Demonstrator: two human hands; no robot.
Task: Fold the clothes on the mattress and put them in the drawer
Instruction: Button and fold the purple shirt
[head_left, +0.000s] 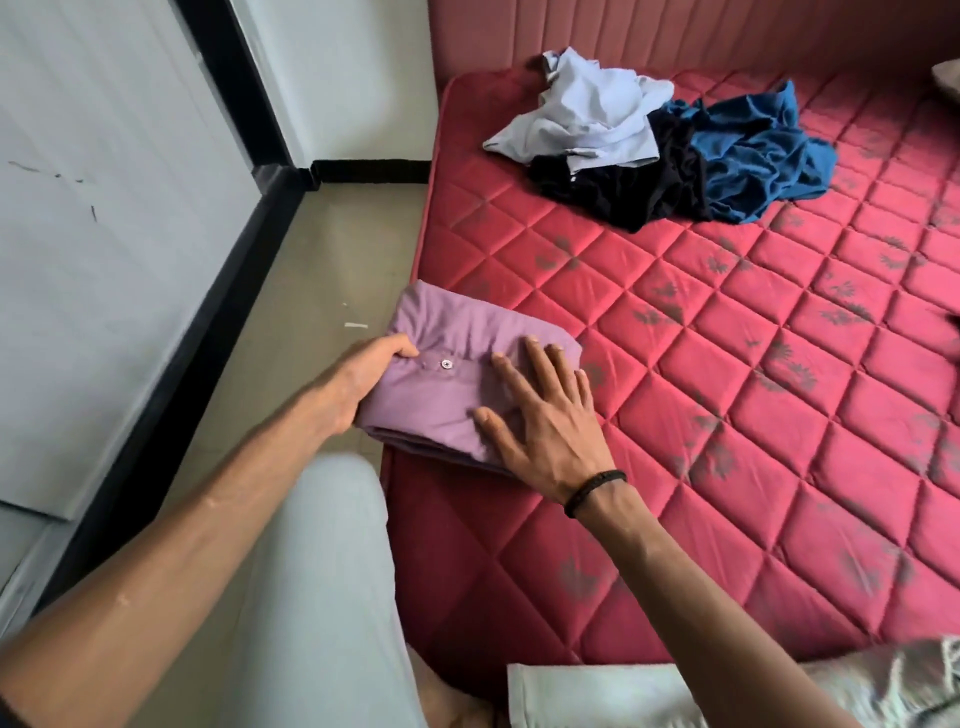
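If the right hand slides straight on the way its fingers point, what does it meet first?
Probably nothing on the mattress: the right hand, flat on the folded purple shirt, points up-left, so it would cross the shirt and pass the mattress edge.

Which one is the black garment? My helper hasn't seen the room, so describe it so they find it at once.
Start at the red quilted mattress and look to its far end, where a loose heap of unfolded clothes lies. The black garment sits crumpled in the middle of that heap, partly under the pale blue shirt and beside the deep blue garment. It is the only black piece.
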